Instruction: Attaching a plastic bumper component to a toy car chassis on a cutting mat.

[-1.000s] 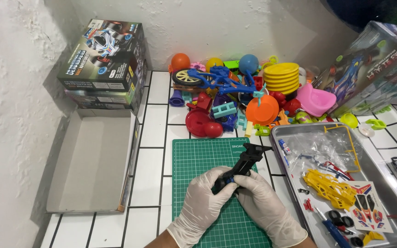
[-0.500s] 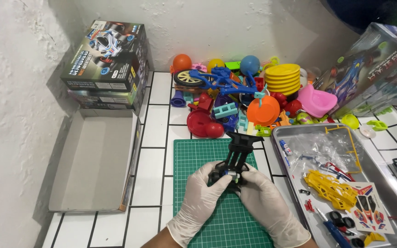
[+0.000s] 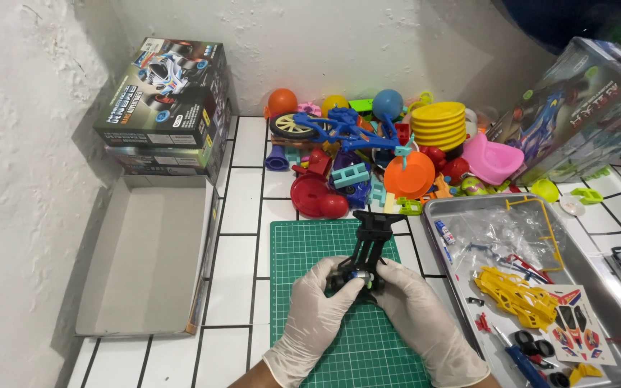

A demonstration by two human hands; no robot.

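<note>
Left hand [image 3: 315,310], right hand [image 3: 415,309], latex-gloved, both clamped on black plastic car frame [image 3: 364,255] over gridded green mat [image 3: 303,241]. Steel tray [image 3: 436,208] at 3 o'clock: yellow car shell [image 3: 515,296].

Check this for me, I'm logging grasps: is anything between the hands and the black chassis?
Nothing visible. The left hand and right hand both grip the near end of the chassis directly, above the green mat; only their white gloves lie between.

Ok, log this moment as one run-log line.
left hand: grips black chassis | right hand: grips chassis | under: green cutting mat | right: metal tray
</note>
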